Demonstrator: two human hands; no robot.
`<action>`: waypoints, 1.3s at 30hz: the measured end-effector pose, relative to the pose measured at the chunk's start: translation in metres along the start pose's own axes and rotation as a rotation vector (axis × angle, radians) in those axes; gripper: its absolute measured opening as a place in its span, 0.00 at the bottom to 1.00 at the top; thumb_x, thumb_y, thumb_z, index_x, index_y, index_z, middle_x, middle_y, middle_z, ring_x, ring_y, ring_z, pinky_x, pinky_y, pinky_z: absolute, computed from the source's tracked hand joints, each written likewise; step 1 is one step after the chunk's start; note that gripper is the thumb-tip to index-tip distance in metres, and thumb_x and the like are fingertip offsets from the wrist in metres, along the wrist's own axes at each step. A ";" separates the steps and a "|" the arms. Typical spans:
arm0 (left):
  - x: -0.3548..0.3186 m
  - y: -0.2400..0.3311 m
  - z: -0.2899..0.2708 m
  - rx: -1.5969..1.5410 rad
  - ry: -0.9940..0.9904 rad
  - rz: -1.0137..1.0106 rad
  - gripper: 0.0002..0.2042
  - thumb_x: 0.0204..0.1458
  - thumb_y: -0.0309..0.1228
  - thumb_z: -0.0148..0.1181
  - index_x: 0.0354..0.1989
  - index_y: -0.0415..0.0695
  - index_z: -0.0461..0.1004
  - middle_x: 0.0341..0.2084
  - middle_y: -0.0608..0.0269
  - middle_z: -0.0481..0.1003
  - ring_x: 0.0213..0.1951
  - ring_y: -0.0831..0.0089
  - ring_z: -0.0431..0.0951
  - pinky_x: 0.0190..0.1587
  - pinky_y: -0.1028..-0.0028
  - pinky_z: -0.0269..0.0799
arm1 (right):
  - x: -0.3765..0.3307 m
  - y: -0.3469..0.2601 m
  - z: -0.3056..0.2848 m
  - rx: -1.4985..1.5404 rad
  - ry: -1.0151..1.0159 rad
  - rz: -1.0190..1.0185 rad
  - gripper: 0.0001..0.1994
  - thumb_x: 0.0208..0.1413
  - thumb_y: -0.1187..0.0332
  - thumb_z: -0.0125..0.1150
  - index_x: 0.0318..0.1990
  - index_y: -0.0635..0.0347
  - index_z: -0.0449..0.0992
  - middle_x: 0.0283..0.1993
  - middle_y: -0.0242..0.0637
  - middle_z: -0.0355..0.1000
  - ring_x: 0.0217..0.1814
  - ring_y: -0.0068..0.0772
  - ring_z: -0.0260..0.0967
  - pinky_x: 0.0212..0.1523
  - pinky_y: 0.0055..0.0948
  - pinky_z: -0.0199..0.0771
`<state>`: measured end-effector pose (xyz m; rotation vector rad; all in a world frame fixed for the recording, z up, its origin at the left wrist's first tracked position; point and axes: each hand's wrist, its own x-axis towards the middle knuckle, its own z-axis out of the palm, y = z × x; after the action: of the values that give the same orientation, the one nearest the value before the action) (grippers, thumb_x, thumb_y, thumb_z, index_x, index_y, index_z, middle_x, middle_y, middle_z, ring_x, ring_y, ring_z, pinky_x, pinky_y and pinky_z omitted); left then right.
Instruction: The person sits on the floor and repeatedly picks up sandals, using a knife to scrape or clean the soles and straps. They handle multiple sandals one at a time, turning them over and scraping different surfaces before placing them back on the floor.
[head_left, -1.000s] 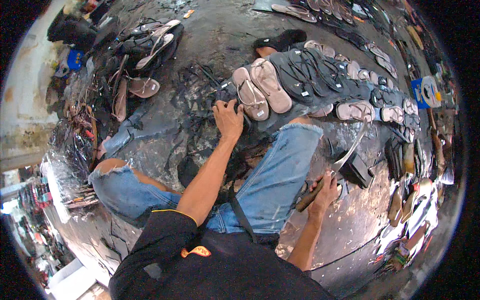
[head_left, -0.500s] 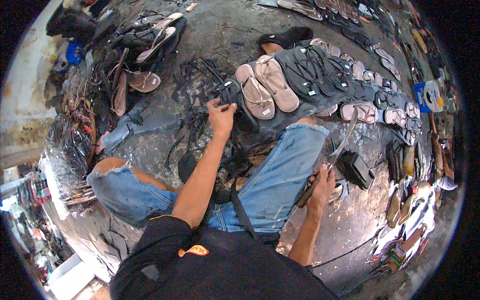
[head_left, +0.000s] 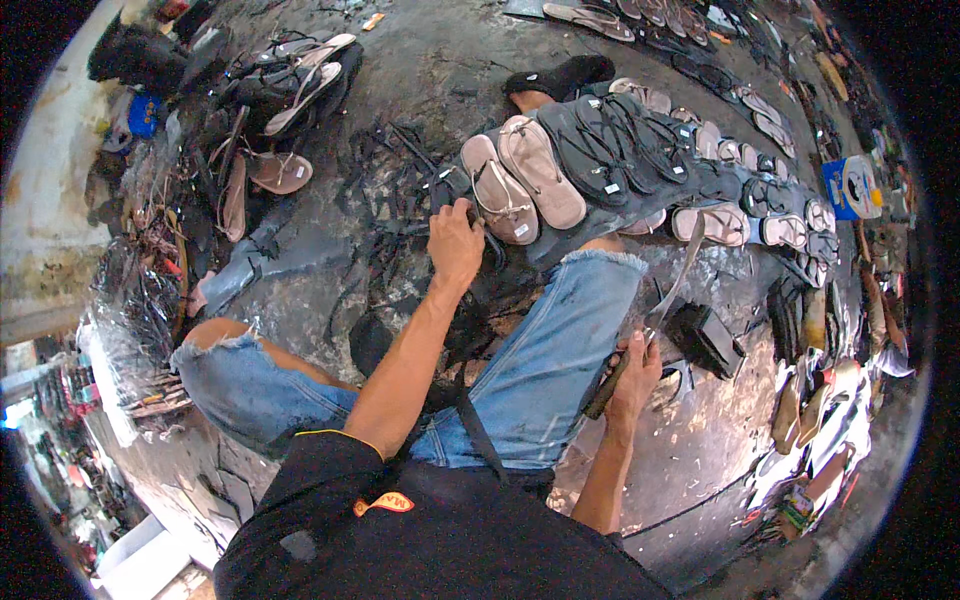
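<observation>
My left hand (head_left: 456, 243) reaches forward with its fingers curled down at a black sandal (head_left: 447, 186), which lies left of a pair of beige flip-flops (head_left: 520, 172). What the fingertips hold, if anything, is hidden beneath them. In my right hand (head_left: 633, 380), near my right knee, is a knife (head_left: 677, 285) with a long, slightly curved metal blade pointing forward. Its dark handle (head_left: 601, 393) shows below the palm, and the fingers are wrapped round it. Black flip-flops (head_left: 585, 150) lie to the right of the beige pair.
More sandals (head_left: 715, 224) stretch away to the right. Loose sandals (head_left: 282, 172) and scraps lie at the left, beside a clear plastic bag (head_left: 135, 290). A black block (head_left: 706, 340) sits by the knife. A blue-and-white can (head_left: 850, 188) stands at far right. A dark-shod foot (head_left: 560, 80) shows ahead.
My left hand has come slightly right and down, its fingers turning from spread to curled. My right hand still grips the knife. The whole view has shifted a little.
</observation>
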<state>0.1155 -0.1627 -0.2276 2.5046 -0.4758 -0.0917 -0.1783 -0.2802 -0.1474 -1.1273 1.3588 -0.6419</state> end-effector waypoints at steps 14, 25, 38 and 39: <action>-0.006 -0.027 -0.002 -0.303 -0.117 -0.162 0.26 0.46 0.26 0.69 0.55 0.39 0.69 0.37 0.47 0.81 0.40 0.49 0.82 0.45 0.57 0.77 | 0.010 0.004 0.001 -0.031 -0.053 0.001 0.09 0.67 0.60 0.59 0.39 0.55 0.73 0.28 0.23 0.67 0.24 0.17 0.62 0.24 0.21 0.63; 0.065 0.000 -0.076 -0.276 -0.139 0.124 0.15 0.45 0.33 0.68 0.40 0.40 0.83 0.35 0.51 0.83 0.39 0.61 0.83 0.45 0.65 0.78 | 0.020 0.026 -0.014 -0.117 0.011 -0.063 0.11 0.67 0.60 0.59 0.44 0.58 0.75 0.30 0.24 0.69 0.26 0.16 0.63 0.24 0.20 0.63; 0.097 0.008 0.021 -0.107 -0.109 0.130 0.14 0.49 0.32 0.65 0.43 0.38 0.78 0.36 0.45 0.81 0.41 0.44 0.81 0.45 0.50 0.75 | 0.010 0.012 -0.004 -0.092 0.003 -0.034 0.10 0.67 0.61 0.59 0.46 0.58 0.76 0.29 0.26 0.71 0.25 0.18 0.64 0.26 0.22 0.65; 0.098 0.009 0.019 -0.111 -0.165 0.177 0.14 0.49 0.31 0.65 0.43 0.38 0.78 0.37 0.44 0.81 0.42 0.43 0.81 0.46 0.50 0.75 | 0.011 0.010 -0.003 -0.104 0.005 -0.043 0.10 0.67 0.61 0.59 0.46 0.59 0.76 0.29 0.27 0.71 0.25 0.18 0.63 0.25 0.22 0.65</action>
<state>0.2009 -0.2141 -0.2344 2.3455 -0.7377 -0.2502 -0.1819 -0.2865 -0.1605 -1.2422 1.3889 -0.6114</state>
